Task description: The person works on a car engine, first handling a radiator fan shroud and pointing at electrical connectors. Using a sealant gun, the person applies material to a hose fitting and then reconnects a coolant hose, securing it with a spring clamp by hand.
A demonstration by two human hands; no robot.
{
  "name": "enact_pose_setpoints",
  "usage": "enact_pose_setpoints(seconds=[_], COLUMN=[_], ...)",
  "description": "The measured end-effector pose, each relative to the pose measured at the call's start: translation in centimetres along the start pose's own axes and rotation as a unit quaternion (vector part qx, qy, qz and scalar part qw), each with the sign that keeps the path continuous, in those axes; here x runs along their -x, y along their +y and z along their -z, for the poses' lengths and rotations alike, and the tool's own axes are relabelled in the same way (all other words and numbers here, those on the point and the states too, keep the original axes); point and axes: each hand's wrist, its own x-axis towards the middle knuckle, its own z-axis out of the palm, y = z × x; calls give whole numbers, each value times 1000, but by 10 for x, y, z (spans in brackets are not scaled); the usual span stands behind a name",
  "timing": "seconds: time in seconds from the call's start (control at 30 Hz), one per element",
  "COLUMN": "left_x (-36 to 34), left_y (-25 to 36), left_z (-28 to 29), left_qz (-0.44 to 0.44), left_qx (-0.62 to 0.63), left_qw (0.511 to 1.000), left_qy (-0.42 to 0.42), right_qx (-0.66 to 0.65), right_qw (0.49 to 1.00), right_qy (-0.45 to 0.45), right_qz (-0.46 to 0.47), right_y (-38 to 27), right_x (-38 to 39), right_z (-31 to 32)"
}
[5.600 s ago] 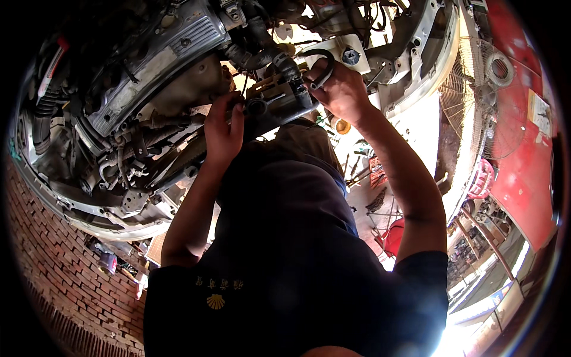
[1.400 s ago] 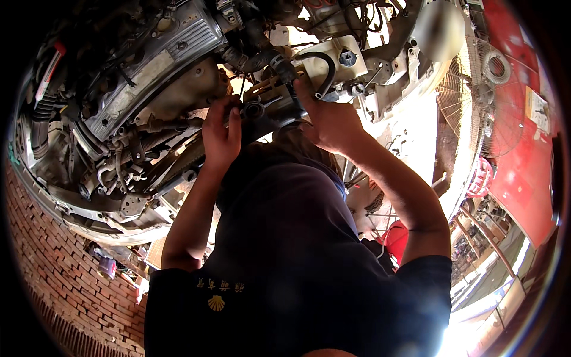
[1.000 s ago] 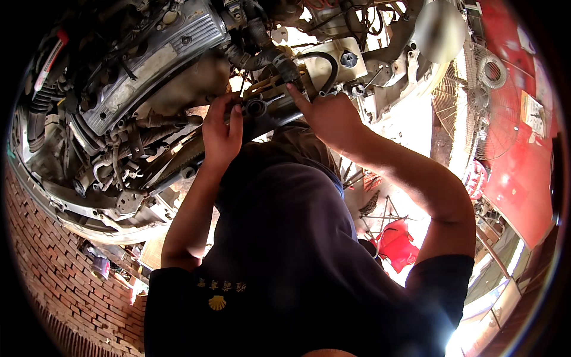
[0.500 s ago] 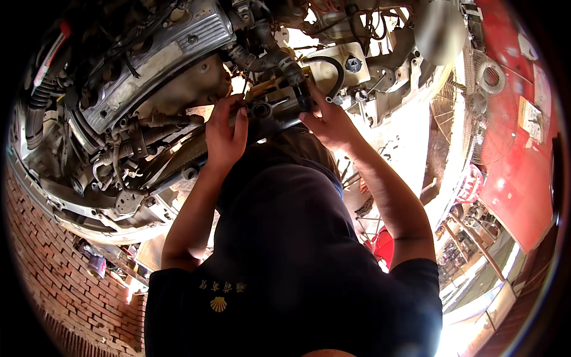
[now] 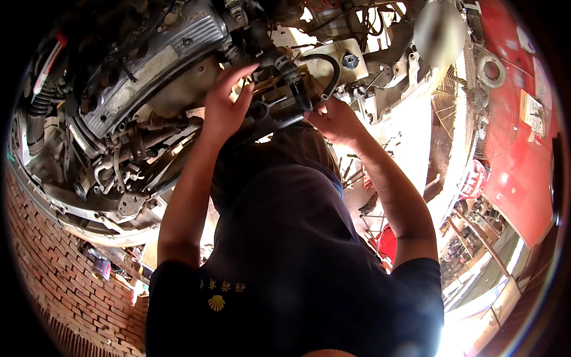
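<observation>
My left hand is raised over the engine bay, its fingers and thumb spread apart, with nothing visible in it. It is beside a dark part with a round neck, which lies in front of my body. A thick, ribbed black hose bends down to the right of that part. At the hose's lower end is my right hand, its fingers curled and its thumb tip close to the hose. Whether it touches the hose, or what lies between the fingers, I cannot tell.
An engine with a silver cover fills the upper left. A pale reservoir with a dark cap and a thin curved hose are beyond my right hand. Red panel stands at right, brick paving at lower left.
My right hand has slid down from the side of the hose to its lower end, and its fingers have curled. My left hand's fingers have spread and swung toward the right.
</observation>
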Motion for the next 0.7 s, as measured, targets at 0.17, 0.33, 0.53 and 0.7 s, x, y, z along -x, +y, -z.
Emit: enact_pose_setpoints(seconds=[0.17,0.33,0.53,0.7], left_x=[-76,-92,-83,-90], left_y=[-24,-57,-75,-78], left_z=[-24,-54,-73,-78], left_qz=[-248,-112,-170,-126], left_qx=[-118,-162,-164,-168], left_qw=[959,949,965,965], left_qy=[-69,-248,-113,-155], right_qx=[-21,-105,-110,332], right_qw=[1000,994,994,942], right_qy=[-12,-23,-4,16], right_qz=[-17,-32,-18,51], right_y=[-18,-20,-14,-32], right_x=[-3,-1,7,10], right_z=[-8,-16,-24,-16])
